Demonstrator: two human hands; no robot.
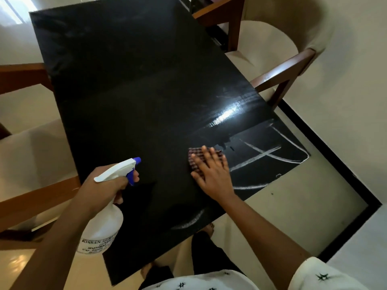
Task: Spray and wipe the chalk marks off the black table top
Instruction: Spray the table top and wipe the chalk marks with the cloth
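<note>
— While the right hand (211, 172) presses a checked cloth (195, 162) flat, fingers spread, how much is left?
— Chalk marks (266, 153) fill the table top's (129, 84) near right corner, with a smear (188, 220) at the near edge — the left hand (104, 185) grips the spray bottle (104, 218).

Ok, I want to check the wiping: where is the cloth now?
The checked cloth lies flat under the right hand on the black table top, just left of the chalk marks.
</note>
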